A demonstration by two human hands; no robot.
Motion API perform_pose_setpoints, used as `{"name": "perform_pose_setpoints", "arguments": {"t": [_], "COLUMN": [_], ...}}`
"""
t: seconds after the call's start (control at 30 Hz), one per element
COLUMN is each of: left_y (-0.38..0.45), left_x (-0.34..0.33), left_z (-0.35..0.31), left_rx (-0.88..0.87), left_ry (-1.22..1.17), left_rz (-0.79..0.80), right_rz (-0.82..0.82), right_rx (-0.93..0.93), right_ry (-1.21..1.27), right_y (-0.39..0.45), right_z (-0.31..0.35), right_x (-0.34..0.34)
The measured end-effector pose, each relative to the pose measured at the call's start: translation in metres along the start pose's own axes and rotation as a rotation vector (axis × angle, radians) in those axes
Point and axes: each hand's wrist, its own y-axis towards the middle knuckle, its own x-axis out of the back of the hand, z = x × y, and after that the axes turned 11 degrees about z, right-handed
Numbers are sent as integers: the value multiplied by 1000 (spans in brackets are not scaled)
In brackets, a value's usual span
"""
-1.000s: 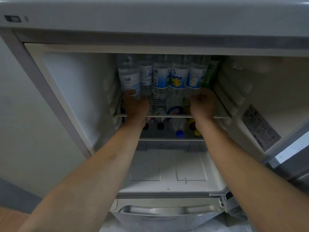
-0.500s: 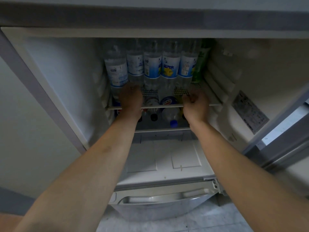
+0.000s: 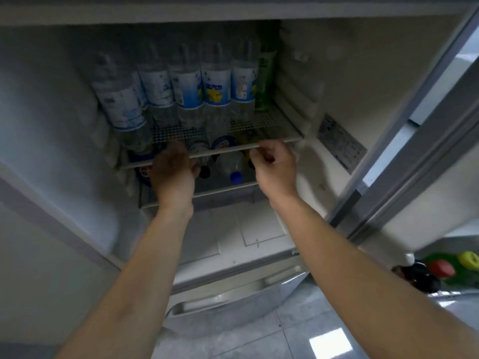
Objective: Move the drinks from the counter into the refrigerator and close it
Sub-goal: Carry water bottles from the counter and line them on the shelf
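The refrigerator is open. On its wire shelf (image 3: 272, 120) stand several clear bottles with blue labels (image 3: 215, 94). The leftmost bottle (image 3: 121, 104) leans left, and a green bottle (image 3: 264, 73) stands at the right end. Under the shelf lie more bottles, one with a blue cap (image 3: 233, 167). My left hand (image 3: 173, 174) is at the shelf's front edge with its blurred fingers reaching just over it. My right hand (image 3: 274, 167) hangs at the same edge, fingers loosely curled, holding nothing. More drinks (image 3: 438, 270) with red and yellow caps stand at the lower right.
The refrigerator door (image 3: 414, 130) stands open on the right, close to my right forearm. Below the compartment is a drawer front with a recessed handle (image 3: 233, 296). A tiled floor (image 3: 298, 338) lies underneath, and a pale wall (image 3: 31, 255) is on the left.
Both hands have let go of the bottles on the shelf and drawn back to its front edge. The view has dipped and swung right, bringing the door and the counter drinks into sight.
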Motion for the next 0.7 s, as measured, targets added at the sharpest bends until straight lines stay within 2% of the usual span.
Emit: {"name": "perform_pose_setpoints", "arguments": {"t": [0.1,0.27,0.4,0.57,0.7], "left_y": [-36,-101,-164,-256,-331], "left_x": [-1,-28,-72,-115,-117], "left_z": [28,63,89,126,165], "left_rx": [11,-63,-59,9,51], "left_ry": [-13,-2,45,78,199], "left_rz": [25,29,179,461,658], "right_rz": [35,49,-98,-346,-517], "right_rx": [-6,-123,-164,-242,-410], "right_ry": [19,92,173,157,125], "right_y": [-27,-88,-161,-269,-368], "right_z": [-3,-8,-15,-30,-52], "right_x": [25,88,150,238,292]}}
